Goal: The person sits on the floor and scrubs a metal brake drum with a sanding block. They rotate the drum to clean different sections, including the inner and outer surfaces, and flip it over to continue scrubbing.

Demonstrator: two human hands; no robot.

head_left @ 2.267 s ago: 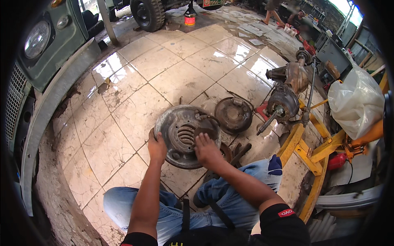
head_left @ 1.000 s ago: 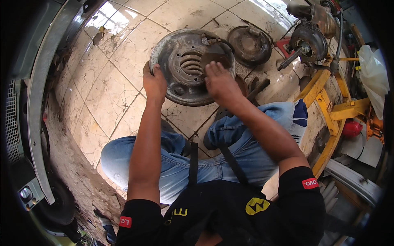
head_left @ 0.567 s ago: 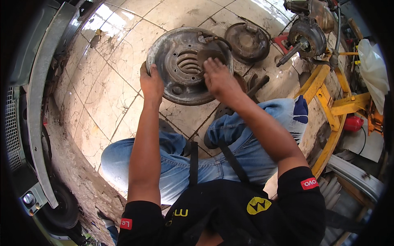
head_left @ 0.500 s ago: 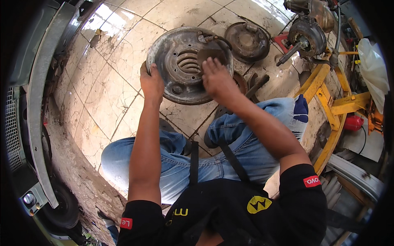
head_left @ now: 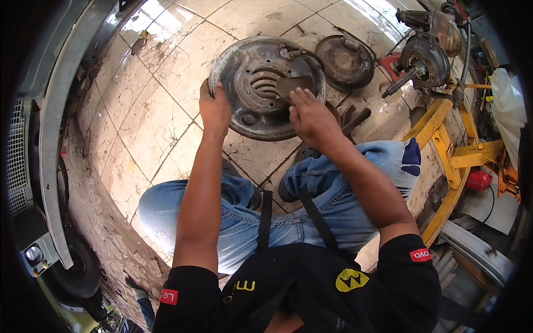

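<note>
Mesh (head_left: 19, 161) of a pale grille stands at my far left, beside a curved metal bumper (head_left: 49, 144). Next I make out a red sleeve tag (head_left: 169, 296) with white lettering. The left hand (head_left: 215, 111) is closed on the left rim of the round metal plate (head_left: 239, 89), thumb on top, fingertips hidden. Yellow lettering (head_left: 244, 286) shows on the black shirt (head_left: 277, 266).

The plate is over the tiled floor (head_left: 161, 111), ahead of the person's shins, face turned up toward me; nearly circular, it gives me no clear long axis. Its fitting (head_left: 290, 52) points me to the far right rim. Through the central opening I see spring coils (head_left: 265, 83). On the right half lies a flat brown piece (head_left: 293, 85), long axis roughly left to right. The right hand (head_left: 316, 117) has 4 fingers nearly straight, tips at that piece; the palm is hidden, so I cannot tell whether it grips it.

Farther right I have 1 smaller round plate (head_left: 345, 62), a yellow shirt emblem (head_left: 352, 280), another red tag (head_left: 420, 255), an axle assembly (head_left: 425, 61) and a yellow stand (head_left: 447, 147).
</note>
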